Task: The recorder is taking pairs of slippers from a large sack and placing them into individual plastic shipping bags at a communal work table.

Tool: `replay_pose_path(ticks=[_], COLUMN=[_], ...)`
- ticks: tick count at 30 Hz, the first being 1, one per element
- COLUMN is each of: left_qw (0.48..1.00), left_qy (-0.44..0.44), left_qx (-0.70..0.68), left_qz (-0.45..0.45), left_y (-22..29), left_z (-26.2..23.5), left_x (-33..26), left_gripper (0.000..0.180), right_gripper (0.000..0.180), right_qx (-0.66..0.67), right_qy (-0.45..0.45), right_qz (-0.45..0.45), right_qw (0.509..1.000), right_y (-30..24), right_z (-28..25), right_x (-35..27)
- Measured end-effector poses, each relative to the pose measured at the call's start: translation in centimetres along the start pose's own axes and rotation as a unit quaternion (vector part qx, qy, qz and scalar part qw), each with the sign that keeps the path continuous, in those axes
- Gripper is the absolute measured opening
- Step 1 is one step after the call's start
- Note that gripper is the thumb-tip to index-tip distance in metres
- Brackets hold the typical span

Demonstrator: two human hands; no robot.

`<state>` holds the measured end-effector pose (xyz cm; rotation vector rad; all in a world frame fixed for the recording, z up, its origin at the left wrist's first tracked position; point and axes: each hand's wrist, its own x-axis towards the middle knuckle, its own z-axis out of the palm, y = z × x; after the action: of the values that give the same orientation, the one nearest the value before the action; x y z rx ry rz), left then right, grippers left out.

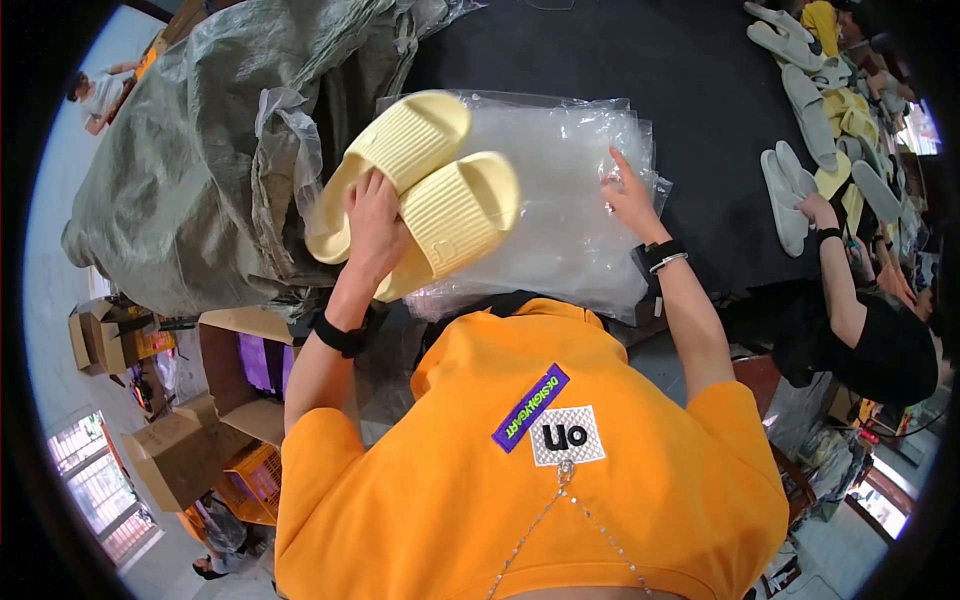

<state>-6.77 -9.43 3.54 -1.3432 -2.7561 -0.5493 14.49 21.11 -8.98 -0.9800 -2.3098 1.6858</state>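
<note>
A pair of pale yellow slides with ribbed straps is in my left hand [376, 225]. Its fingers are closed around the inner edges of the two slides, between the upper slide [415, 138] and the lower slide [462, 220]. Under and beside them lies a stack of clear plastic bags [550, 190], partly covered by the slides. My right hand [633, 203] is at the right side of this stack, its index finger stretched out and thumb apart. Whether a bag edge sits between its other fingers is hard to make out.
A grey-green woven sack [190, 180] fills the left of the black table [700, 90]. Cardboard boxes [165, 455] and an orange crate [250, 480] stand below left. On the right a co-worker's hand [820, 212] touches grey slides [785, 195] beside piled slides.
</note>
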Motion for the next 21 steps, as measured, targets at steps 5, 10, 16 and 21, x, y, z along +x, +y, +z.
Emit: replay_pose_path(ticks=[5, 10, 16, 21], left_qw=[0.971, 0.981, 0.996, 0.995], left_qy=[0.078, 0.025, -0.075, 0.033], left_qx=[-0.150, -0.143, -0.014, 0.089], left_qz=[0.168, 0.127, 0.052, -0.002], left_y=[8.3, 10.9, 6.3, -0.2], left_z=[-1.4, 9.8, 17.4, 16.2], left_x=[3.1, 6.3, 7.8, 8.5], left_gripper=[0.042, 0.032, 0.029, 0.026], right_gripper=[0.066, 0.044, 0.043, 0.059], right_qx=[0.075, -0.047, -0.011, -0.045], right_qy=[0.001, -0.014, -0.044, 0.014], right_qz=[-0.134, -0.192, 0.003, -0.053], right_qw=[0.988, 0.980, 0.999, 0.997], right_y=[0.3, 4.1, -0.2, 1.7], right_z=[2.0, 3.0, 3.7, 4.1], right_x=[-1.6, -1.2, -3.1, -3.1])
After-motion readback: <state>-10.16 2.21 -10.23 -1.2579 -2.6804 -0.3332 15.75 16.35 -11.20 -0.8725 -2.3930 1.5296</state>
